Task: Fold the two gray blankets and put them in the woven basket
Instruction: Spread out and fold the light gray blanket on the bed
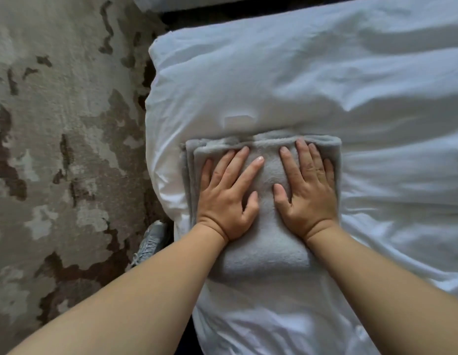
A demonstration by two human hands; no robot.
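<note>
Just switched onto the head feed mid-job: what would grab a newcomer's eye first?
The left hand and the right hand press flat, fingers spread, on a folded gray blanket at the centre of the view. The blanket lies on a rumpled white duvet that fills the right side, and a mottled beige and brown rug covers the floor on the left.

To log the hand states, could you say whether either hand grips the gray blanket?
No, the left hand and right hand lie flat on the gray blanket.
</note>
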